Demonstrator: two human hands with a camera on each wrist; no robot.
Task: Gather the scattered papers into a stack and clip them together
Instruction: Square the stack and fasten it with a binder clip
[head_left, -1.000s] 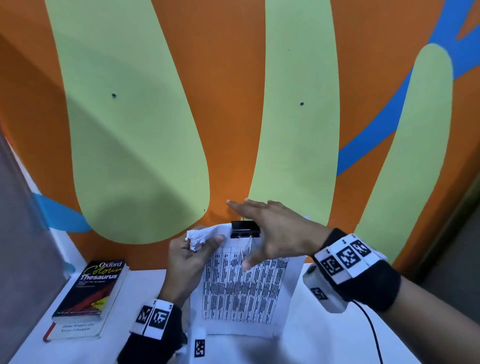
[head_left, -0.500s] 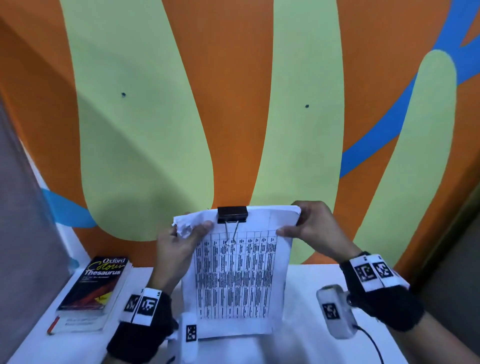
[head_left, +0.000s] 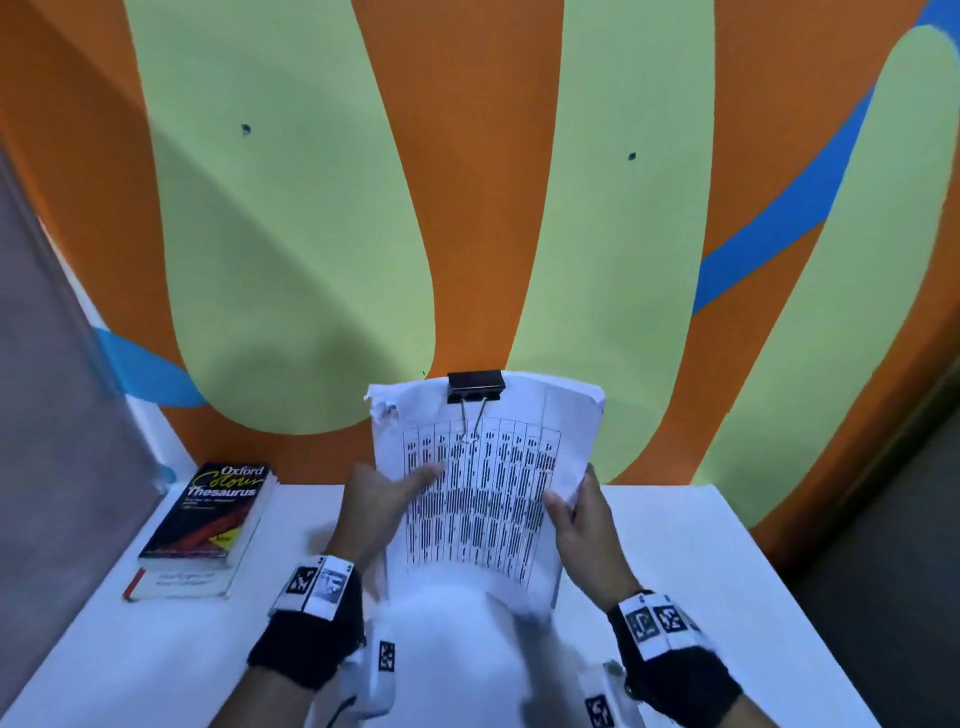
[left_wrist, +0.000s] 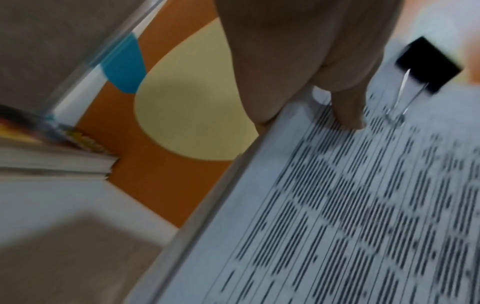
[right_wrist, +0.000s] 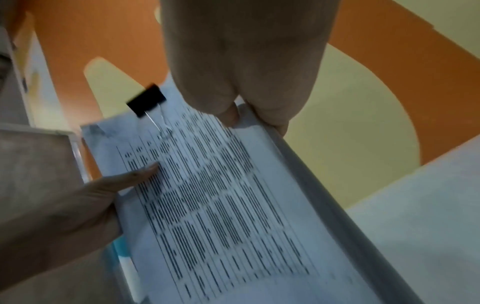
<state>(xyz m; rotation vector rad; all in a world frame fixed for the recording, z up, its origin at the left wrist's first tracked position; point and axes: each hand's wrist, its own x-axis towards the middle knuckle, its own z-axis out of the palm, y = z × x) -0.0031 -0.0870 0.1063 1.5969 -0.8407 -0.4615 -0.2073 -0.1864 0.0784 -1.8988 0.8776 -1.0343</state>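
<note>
Centre frame, left hand (head_left: 382, 501) and right hand (head_left: 582, 522) each grasped the white printed paper stack (head_left: 483, 499), black binder clip (head_left: 476, 386) fastened on top (clipping apparently done); next, probably lay it down

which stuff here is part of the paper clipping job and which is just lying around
Part of the job:
paper stack
black binder clip on its top edge
left hand and right hand, gripping the stack's sides

Just lying about:
thesaurus on the white table
</note>
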